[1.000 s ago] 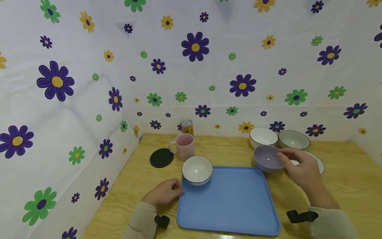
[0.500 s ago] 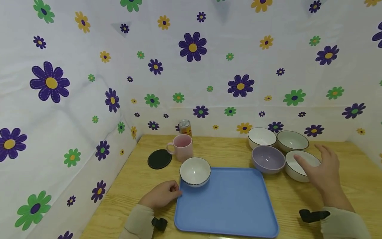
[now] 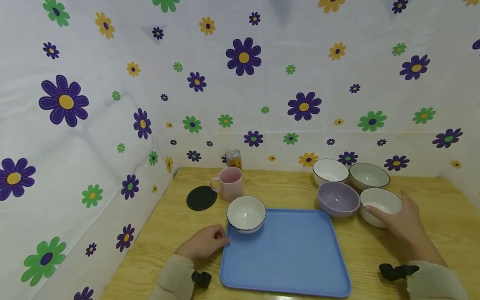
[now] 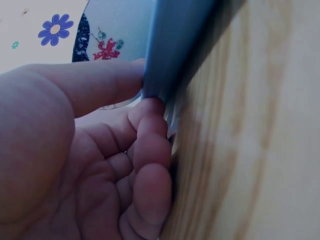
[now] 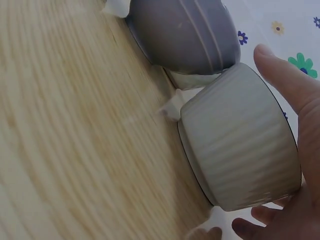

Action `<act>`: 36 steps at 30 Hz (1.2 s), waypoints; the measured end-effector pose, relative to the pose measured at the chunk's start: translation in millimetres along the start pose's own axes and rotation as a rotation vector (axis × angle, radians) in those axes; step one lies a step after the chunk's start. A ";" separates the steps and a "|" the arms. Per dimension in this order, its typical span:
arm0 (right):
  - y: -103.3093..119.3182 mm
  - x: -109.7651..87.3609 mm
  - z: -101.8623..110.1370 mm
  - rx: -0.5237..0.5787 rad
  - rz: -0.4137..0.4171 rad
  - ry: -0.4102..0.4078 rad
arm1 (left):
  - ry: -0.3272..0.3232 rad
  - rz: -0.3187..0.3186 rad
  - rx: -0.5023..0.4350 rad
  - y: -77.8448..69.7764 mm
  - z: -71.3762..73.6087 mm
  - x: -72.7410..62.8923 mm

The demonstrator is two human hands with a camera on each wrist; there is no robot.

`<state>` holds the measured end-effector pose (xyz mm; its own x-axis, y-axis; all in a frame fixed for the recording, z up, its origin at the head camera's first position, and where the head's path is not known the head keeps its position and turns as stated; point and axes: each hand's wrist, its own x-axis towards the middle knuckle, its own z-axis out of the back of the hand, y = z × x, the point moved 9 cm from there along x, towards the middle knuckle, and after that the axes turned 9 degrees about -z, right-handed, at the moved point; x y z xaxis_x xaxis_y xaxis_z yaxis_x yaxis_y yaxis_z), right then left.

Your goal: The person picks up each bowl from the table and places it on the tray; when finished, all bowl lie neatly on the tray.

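A blue tray (image 3: 285, 254) lies on the table, and my left hand (image 3: 204, 242) pinches its left edge; in the left wrist view the thumb is against the rim (image 4: 167, 47) and curled fingers lie below it. Upon the tray's back left corner stands a white bowl (image 3: 246, 214) with a dark speckled rim. To the right, my right hand (image 3: 406, 221) spans another white bowl (image 3: 380, 202), ribbed outside with a thin dark rim. The right wrist view shows its thumb (image 5: 280, 75) spread beside the rim and its fingers at the bowl's far side.
A purple bowl (image 3: 338, 200) sits close left of the ribbed bowl. Behind are a white bowl (image 3: 330, 171) and a grey-green bowl (image 3: 369, 176). At the back left stand a pink mug (image 3: 231, 183), a can (image 3: 234, 159) and a black round coaster (image 3: 201, 198).
My right hand has let go of the purple bowl, moved right, and come down with spread fingers around the ribbed white bowl. The left hand has stayed at the tray's edge.
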<state>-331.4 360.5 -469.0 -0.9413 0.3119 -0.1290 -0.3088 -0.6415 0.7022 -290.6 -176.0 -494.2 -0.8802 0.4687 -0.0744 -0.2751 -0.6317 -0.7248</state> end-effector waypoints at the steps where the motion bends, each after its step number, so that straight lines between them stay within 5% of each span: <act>1: -0.9 0.0 -0.1 -0.002 0.000 0.008 | -0.002 0.001 0.001 -0.4 0.1 0.1; 9: 2.3 -4.4 -0.6 -0.055 0.023 0.085 | -0.006 0.025 -0.006 -1.9 -0.5 -0.8; 16: 0.8 -3.3 -1.5 -0.099 0.031 0.120 | -0.011 0.037 -0.020 19.2 -5.2 6.2; 24: -2.2 -0.6 -3.5 -0.107 0.016 0.116 | -0.008 0.002 -0.011 -2.2 0.3 -1.7; 36: 4.4 -5.2 9.0 -0.043 0.053 0.028 | -0.006 0.031 -0.021 -3.9 0.0 -2.0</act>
<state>-326.5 362.4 -458.9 -0.9597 0.2576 -0.1121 -0.2634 -0.6866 0.6776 -287.8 -174.5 -491.2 -0.8906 0.4452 -0.0925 -0.2399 -0.6329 -0.7362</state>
